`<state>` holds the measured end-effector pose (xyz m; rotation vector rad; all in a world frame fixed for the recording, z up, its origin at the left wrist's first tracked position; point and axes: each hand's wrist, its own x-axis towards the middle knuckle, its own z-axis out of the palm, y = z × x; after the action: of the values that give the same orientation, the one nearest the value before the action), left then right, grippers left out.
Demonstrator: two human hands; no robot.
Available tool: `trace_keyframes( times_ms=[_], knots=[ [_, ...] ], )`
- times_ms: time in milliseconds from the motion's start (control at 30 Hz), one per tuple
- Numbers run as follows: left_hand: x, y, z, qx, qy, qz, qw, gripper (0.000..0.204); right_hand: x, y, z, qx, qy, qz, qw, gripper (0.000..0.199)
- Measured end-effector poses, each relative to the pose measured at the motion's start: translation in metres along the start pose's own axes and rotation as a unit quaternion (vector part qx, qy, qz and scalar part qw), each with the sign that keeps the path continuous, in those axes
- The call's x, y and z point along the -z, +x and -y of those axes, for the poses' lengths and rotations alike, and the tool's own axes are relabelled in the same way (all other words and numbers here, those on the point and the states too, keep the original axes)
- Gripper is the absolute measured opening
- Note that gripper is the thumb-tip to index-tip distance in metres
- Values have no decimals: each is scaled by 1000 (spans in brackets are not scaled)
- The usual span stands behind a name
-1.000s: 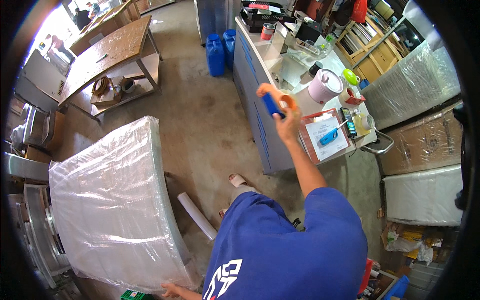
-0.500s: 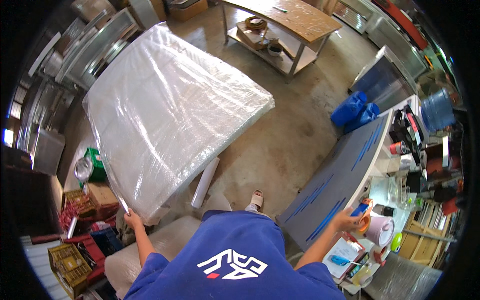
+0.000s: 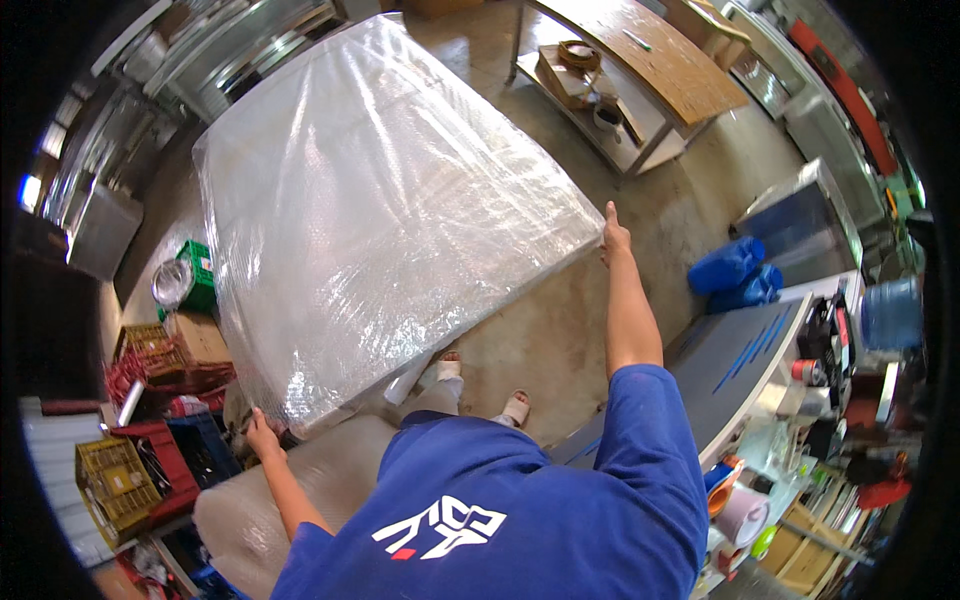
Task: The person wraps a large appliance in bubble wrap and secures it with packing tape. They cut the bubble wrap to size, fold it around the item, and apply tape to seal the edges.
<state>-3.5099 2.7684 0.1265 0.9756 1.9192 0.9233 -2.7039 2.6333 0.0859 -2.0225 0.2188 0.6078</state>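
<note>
In the head view, the slab (image 3: 380,220), wrapped in clear bubble film, lies broad face up in front of the person and a little to the left, its near edge close to the body. What bears it from below is hidden. Film covers the whole top, creased and shiny, with a loose look at the near corner.

The left hand (image 3: 263,436) is at that near corner, fingers pointing forward along the edge; whether they pinch the film or only rest against it, I cannot tell. The right hand (image 3: 615,238) is at the right corner, thumb raised and the other fingers mostly behind the edge, so its grip cannot be told either.

A white roll (image 3: 405,383) shows partly from under the near edge, beside the feet. A bubble-wrapped bundle (image 3: 260,505) sits below the left forearm. The orange ring (image 3: 722,495) is on the counter (image 3: 735,345) to the right, well apart from both hands.

The step in hand looks like steadying or lining up the slab by two corners. Moving it further would call for firm hold on both edges, an even pull, and care not to tear the film.
</note>
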Motion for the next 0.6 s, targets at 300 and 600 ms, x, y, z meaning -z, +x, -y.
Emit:
trace_keyframes(
  times_ms=[300, 600],
  knots=[
    [-18, 33, -7, 150, -112, 7, 982, 36, -24, 20, 29, 205, 132, -112, 963, 21],
    [-22, -32, -43, -6, 53, -155, 987, 52, -4, 14, 35, 207, 66, -241, 946, 43]
  ],
)
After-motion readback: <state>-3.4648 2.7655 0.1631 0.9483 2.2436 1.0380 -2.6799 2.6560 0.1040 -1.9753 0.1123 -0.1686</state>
